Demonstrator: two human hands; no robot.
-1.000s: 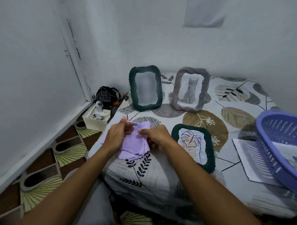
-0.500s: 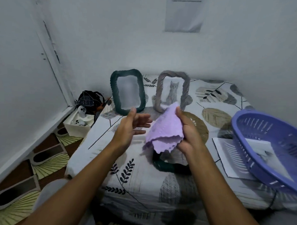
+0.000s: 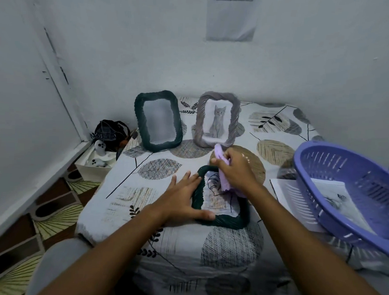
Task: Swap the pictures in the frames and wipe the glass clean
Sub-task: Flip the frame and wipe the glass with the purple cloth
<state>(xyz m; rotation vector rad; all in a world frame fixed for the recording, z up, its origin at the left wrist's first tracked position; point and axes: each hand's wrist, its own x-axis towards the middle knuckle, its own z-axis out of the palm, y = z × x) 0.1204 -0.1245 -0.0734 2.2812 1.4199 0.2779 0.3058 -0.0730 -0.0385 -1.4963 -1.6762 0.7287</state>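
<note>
A dark green frame (image 3: 225, 221) with a leaf drawing lies flat on the patterned table. My left hand (image 3: 183, 196) rests on its left edge with straight fingers and the thumb along its near corner. My right hand (image 3: 237, 171) grips a lilac cloth (image 3: 223, 181) and presses it on the frame's glass. Behind, a second dark green frame (image 3: 158, 120) stands upright with a blurred picture. To its right stands a grey frame (image 3: 217, 119) holding a cat picture.
A purple plastic basket (image 3: 350, 190) with a picture inside sits at the right on a sheet of paper (image 3: 286, 194). A white box with small figures (image 3: 96, 163) and a dark bag (image 3: 111, 132) are on the floor at the left. Walls close in behind.
My right hand brought the cloth down from the air onto the lying frame's glass. My left hand dropped from mid-air onto the frame's left edge.
</note>
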